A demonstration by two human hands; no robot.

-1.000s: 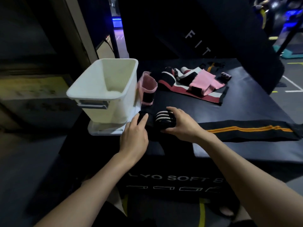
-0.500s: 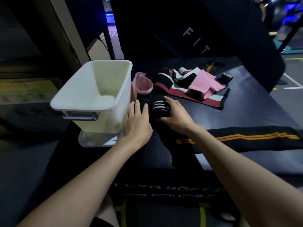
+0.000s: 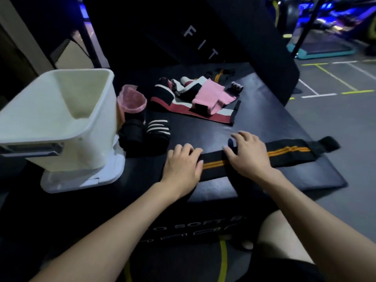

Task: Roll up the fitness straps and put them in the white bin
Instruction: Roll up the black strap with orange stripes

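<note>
A black strap with orange stripes [image 3: 284,154] is laid flat along the near edge of the dark tabletop [image 3: 264,123], and its left end is pressed down by the left hand [image 3: 182,164], fingers loosely curved on top. Its middle is covered by the right hand [image 3: 247,153], fingers spread and resting. Two rolled straps [image 3: 145,134] are seen just beside the white bin [image 3: 61,121], with a loose pile [image 3: 195,98] left farther back.

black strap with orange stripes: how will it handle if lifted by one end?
Likely floppy: the strap lies flat and thin on the mat under both the left hand and right hand. Probably light. Unlikely to roll until wound, like the striped roll.
</note>
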